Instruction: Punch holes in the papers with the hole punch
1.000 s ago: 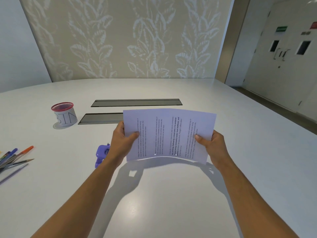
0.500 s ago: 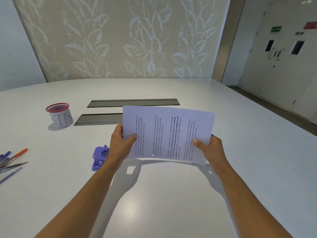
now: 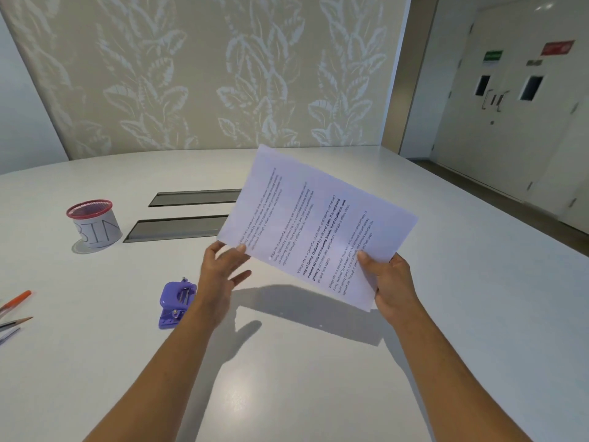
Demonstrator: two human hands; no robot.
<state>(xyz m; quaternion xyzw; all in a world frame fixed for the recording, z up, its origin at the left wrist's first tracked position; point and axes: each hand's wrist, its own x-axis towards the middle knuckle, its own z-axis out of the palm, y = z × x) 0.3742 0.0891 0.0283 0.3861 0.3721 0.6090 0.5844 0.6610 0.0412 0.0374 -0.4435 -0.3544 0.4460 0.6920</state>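
Note:
The printed papers (image 3: 312,224) hang in the air above the white table (image 3: 318,378), tilted with the far left corner raised. My right hand (image 3: 390,282) grips their near right corner, thumb on top. At the papers' near left corner my left hand (image 3: 223,272) has its fingers spread, with only the thumb and a fingertip touching the edge. The small purple hole punch (image 3: 177,303) lies on the table just left of my left wrist, untouched.
A white cup with a red mesh rim marked "BIN" (image 3: 94,223) stands at the left. Two dark cable slots (image 3: 178,226) run across the table's middle. Pens and pencils (image 3: 14,309) lie at the left edge. A double door is at far right.
The papers have turned from level to tilted, far left corner up. My left hand has loosened its grip and spread its fingers; my right hand still holds them.

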